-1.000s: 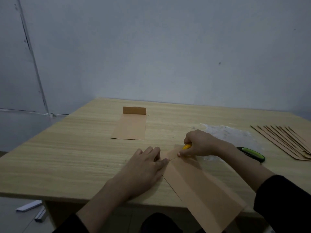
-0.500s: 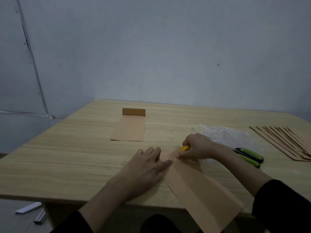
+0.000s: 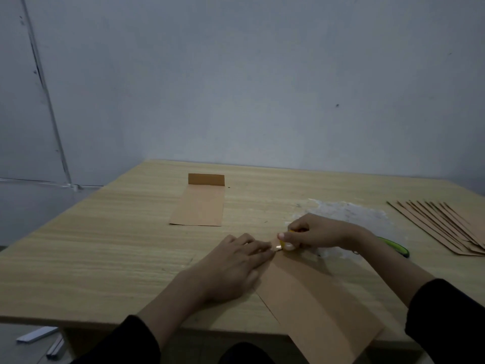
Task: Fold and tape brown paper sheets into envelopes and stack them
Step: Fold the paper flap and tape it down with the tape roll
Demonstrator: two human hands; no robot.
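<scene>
A folded brown paper sheet (image 3: 312, 308) lies slanted at the table's near edge, its lower end hanging over the edge. My left hand (image 3: 233, 264) rests flat on the sheet's far left part, fingers together. My right hand (image 3: 317, 232) is closed on a small yellow tape roll (image 3: 284, 245) at the sheet's far end, right beside my left fingertips. One finished envelope (image 3: 200, 206) with its flap standing up lies further back in the middle. A fanned row of brown sheets (image 3: 446, 227) lies at the right.
Green-handled scissors (image 3: 396, 246) lie behind my right wrist. A whitish patch of crumpled clear film (image 3: 346, 210) lies behind my right hand. The wooden table (image 3: 105, 245) ends close to me. White strips (image 3: 38, 334) lie on the floor at the lower left.
My right hand has lifted a little and turned, and the tape roll now shows between its fingers close to my left fingertips. My left hand has stayed flat on the sheet.
</scene>
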